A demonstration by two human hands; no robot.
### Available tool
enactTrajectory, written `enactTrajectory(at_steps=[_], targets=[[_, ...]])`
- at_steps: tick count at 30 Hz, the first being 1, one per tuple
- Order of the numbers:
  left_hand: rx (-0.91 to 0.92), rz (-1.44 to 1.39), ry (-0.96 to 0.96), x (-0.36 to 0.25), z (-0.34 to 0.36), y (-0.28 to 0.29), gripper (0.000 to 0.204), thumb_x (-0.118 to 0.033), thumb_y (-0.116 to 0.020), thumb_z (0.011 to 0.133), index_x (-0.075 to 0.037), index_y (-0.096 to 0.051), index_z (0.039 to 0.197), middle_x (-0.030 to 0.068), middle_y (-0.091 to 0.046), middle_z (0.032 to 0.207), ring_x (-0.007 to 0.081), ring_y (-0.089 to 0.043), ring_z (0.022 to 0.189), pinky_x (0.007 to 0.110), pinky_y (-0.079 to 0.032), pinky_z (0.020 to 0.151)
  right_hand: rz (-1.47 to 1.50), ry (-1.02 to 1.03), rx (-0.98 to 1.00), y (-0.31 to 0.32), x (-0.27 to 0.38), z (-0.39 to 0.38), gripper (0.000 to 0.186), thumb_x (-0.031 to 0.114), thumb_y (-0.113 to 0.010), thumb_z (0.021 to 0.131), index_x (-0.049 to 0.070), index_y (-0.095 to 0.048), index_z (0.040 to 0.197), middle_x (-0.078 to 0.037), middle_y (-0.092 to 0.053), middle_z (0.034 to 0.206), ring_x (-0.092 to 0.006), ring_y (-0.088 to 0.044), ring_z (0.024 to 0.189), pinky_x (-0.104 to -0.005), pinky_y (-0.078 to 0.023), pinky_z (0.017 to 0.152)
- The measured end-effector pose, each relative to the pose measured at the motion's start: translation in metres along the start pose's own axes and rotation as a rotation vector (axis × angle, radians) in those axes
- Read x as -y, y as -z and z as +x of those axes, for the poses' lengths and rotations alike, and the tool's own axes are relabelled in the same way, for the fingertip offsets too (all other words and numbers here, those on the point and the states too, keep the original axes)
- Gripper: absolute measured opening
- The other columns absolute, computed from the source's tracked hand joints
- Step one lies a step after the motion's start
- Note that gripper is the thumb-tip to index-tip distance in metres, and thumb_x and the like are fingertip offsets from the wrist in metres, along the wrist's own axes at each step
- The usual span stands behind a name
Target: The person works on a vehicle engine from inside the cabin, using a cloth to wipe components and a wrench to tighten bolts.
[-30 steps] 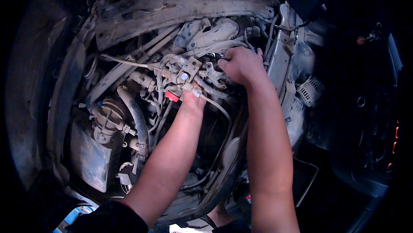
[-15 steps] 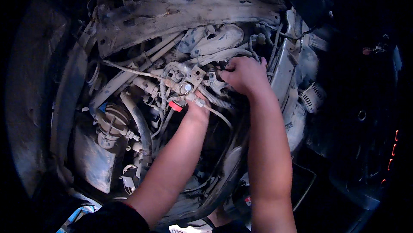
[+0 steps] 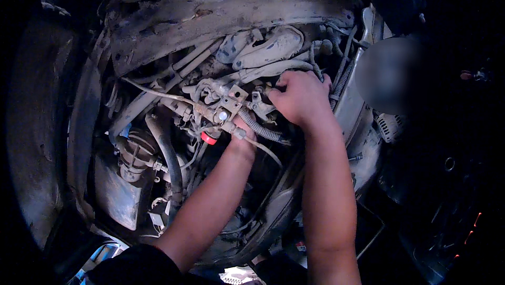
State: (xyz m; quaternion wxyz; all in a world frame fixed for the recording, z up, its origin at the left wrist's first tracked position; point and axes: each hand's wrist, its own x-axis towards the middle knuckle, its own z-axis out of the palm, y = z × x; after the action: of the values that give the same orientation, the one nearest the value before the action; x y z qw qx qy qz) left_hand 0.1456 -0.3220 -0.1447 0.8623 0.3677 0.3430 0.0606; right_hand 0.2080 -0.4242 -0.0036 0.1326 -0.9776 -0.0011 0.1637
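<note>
My left hand [image 3: 244, 129] reaches in beneath a dusty metal bracket [image 3: 236, 94] with a shiny bolt head. Its fingers are hidden behind the bracket and the fittings. A brass-like fitting with a thin line [image 3: 239, 132] crosses in front of the wrist, and a red round cap [image 3: 209, 138] sits just left of it. My right hand [image 3: 302, 95] is curled in beside a thick dusty hose [image 3: 279, 68], thumb and fingers closed around something too hidden to name. A small metal lever bracket [image 3: 260, 107] lies just left of that hand. Next to the left wrist runs a corrugated conduit [image 3: 259, 126].
Dirt-covered vehicle parts surround both arms. A broad metal crossmember [image 3: 226, 14] spans the far side. At the left stand a ribbed round housing [image 3: 138, 151] and a black hose [image 3: 167, 153]. A pale rail [image 3: 344, 111] borders the right, partly behind a blurred round patch.
The view has shifted slightly, and the bracket with its fittings appears a little lower and further left. A blurred round patch has come in at the right. Both hands keep their places among the parts.
</note>
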Motion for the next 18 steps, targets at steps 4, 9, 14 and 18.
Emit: enactTrajectory(at_steps=[4,9,14,18], targets=[[-0.008,-0.067,-0.079,0.005,0.013,0.003,0.035,-0.008,-0.059,0.093,-0.003,-0.046,0.126,0.0109,-0.057,0.119,0.0234,-0.060,0.105,0.036,-0.053,0.088,-0.016,-0.012,-0.024,-0.003,0.003,0.001,0.033,0.034,-0.062,0.081,0.007,-0.074,0.094,-0.018,-0.071,0.105,-0.0365,-0.062,0.110,-0.0705,-0.024,0.108],[-0.003,0.302,-0.206,0.032,0.024,0.024,0.029,-0.015,-0.052,0.099,-0.005,-0.052,0.126,0.0114,-0.056,0.125,0.0219,-0.055,0.114,0.037,-0.046,0.100,0.010,0.005,0.002,-0.006,0.003,0.002,0.031,0.030,-0.061,0.081,0.003,-0.073,0.092,-0.021,-0.070,0.105,-0.0391,-0.062,0.109,-0.0736,-0.021,0.108],[0.256,-0.105,-0.066,0.048,0.060,0.040,0.033,-0.027,-0.047,0.105,-0.008,-0.051,0.130,0.0084,-0.055,0.125,0.0214,-0.051,0.115,0.040,-0.043,0.104,-0.028,0.135,-0.137,-0.003,0.006,-0.013,0.030,0.031,-0.062,0.084,0.004,-0.073,0.090,-0.019,-0.069,0.100,-0.0385,-0.061,0.107,-0.0723,-0.024,0.107],[0.466,0.053,-0.102,0.052,0.060,0.051,0.040,-0.030,-0.051,0.099,-0.005,-0.052,0.131,0.0127,-0.058,0.124,0.0275,-0.056,0.115,0.044,-0.046,0.103,-0.075,0.346,-0.254,-0.002,0.007,-0.049,0.030,0.032,-0.063,0.087,0.004,-0.073,0.090,-0.016,-0.066,0.103,-0.0355,-0.059,0.108,-0.0664,-0.029,0.107]])
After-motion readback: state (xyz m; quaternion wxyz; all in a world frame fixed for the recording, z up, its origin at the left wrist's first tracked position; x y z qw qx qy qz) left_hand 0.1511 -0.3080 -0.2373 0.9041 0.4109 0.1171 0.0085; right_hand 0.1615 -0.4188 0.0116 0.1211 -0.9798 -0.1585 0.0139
